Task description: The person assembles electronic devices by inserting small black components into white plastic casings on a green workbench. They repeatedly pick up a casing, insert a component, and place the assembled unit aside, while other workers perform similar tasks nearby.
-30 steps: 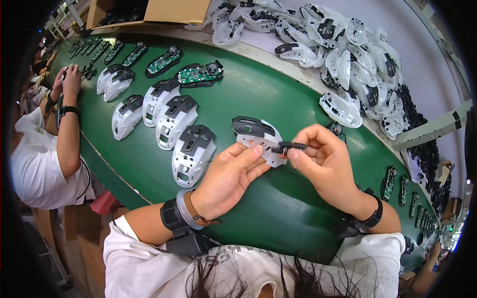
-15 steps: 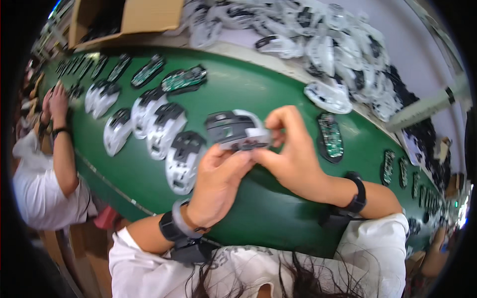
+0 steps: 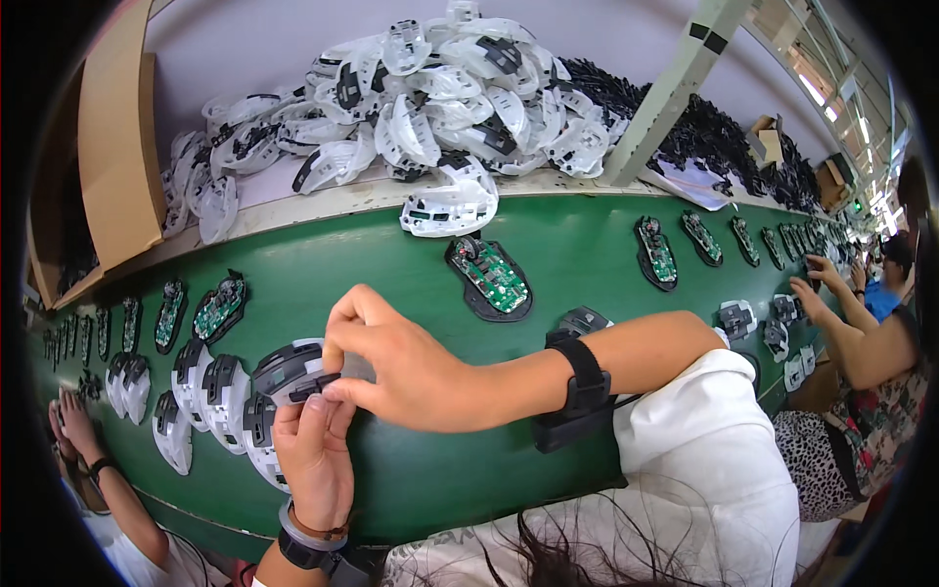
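Both hands on one part: left hand [image 3: 315, 460] has thumb and fingertips bunched at the near edge of a white-and-grey shell [image 3: 286, 368], right hand [image 3: 391, 367] curls over its right end, thumb and bent fingers pinching there. Small black strip [image 3: 315, 389] sits at that near edge, between the two thumbs; can't tell if it's seated, fingers cover the joint. Shell is held up off the green bench [image 3: 577, 254]. Progress, my read: grey top panel is on the held shell, black strip looks partway in at best. Just left of the hands, a group of shells [image 3: 223, 403] stands with grey tops on; can't see whether they carry the strip. Further left and beyond, a row of circuit boards [image 3: 218, 308] on black bases, bare, no shells over them. Beyond the hands and a bit right, one more circuit board [image 3: 499, 279], also uncovered, with a loose shell [image 3: 450, 208] just past it. Past that, a big pile of shells [image 3: 421, 108], so plenty of stock unworked by the look of it. Well right of the hands, more bare boards [image 3: 657, 254] in a line; beyond them, a heap of black parts [image 3: 724, 147]. Far left, a cardboard box [image 3: 122, 166].
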Available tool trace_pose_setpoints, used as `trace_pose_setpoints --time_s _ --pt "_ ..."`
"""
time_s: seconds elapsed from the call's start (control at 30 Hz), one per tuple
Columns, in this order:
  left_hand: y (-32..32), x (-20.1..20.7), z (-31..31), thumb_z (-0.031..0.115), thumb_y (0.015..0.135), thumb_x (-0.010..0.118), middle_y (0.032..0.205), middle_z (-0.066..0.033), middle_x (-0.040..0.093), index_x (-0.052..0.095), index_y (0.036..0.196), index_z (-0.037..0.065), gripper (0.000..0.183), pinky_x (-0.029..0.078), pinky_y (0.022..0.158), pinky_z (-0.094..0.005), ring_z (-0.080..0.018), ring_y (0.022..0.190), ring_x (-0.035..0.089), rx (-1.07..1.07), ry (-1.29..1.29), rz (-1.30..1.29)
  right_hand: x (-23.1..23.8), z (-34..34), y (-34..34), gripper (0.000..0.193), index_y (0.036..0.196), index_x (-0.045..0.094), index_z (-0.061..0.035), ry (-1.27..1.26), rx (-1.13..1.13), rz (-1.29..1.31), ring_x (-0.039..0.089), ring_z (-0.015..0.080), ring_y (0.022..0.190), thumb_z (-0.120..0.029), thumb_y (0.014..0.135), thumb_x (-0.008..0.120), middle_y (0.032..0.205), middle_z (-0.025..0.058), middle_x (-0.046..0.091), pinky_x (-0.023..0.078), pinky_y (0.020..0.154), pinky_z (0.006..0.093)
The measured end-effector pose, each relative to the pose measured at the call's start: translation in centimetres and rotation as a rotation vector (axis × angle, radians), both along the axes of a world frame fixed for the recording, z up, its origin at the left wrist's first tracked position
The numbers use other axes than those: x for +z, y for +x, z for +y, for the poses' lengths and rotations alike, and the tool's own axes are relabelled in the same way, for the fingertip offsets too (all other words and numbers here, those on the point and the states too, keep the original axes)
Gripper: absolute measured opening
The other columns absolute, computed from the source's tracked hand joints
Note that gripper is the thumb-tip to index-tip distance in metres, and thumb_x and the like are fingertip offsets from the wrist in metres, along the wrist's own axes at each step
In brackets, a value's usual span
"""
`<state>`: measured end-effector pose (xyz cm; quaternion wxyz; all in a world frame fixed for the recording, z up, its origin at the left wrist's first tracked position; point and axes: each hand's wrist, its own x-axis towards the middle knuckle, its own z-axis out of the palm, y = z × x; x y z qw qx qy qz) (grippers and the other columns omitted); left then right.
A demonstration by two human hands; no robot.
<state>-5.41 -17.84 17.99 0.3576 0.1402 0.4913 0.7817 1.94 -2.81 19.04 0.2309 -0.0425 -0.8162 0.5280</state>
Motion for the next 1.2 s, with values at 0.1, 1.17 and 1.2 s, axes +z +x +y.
trace_pose_setpoints --time_s 0.1,1.17,1.2 --pt "-0.3 -0.2 0.0 0.012 0.094 0.052 0.107 -0.0071 0.060 0.049 0.111 0.003 0.020 0.050 0.088 -0.0296 -0.0145 0.097 0.060 0.002 -0.015 0.085 -0.4 -0.1 -0.1 0.040 0.103 0.042 -0.0006 -0.148 -0.042 -0.120 0.052 0.0305 0.091 -0.012 0.076 0.069 0.101 0.0161 0.046 0.044 0.077 0.0378" --pt "2.1 0.1 2.8 0.008 0.085 0.037 0.088 -0.0119 0.064 0.054 0.103 -0.002 0.027 0.051 0.067 -0.0319 -0.0200 0.074 0.062 -0.390 -0.329 -0.399 -4.5 42.5 26.6 0.023 0.089 0.068 -0.0018 0.510 -1.214 -0.371 0.064 0.0361 0.089 -0.018 0.075 0.063 0.091 0.0221 0.066 0.049 0.082 0.0403" --pt "2.3 -0.1 2.9 0.005 0.085 0.037 0.087 -0.0105 0.064 0.053 0.102 -0.001 0.024 0.049 0.066 -0.0290 -0.0171 0.072 0.060 -0.422 -0.345 -0.236 -4.5 44.2 28.1 0.028 0.095 0.066 -0.0003 0.547 -1.337 -0.389 0.062 0.0367 0.092 -0.019 0.075 0.063 0.095 0.0232 0.065 0.048 0.084 0.0417"
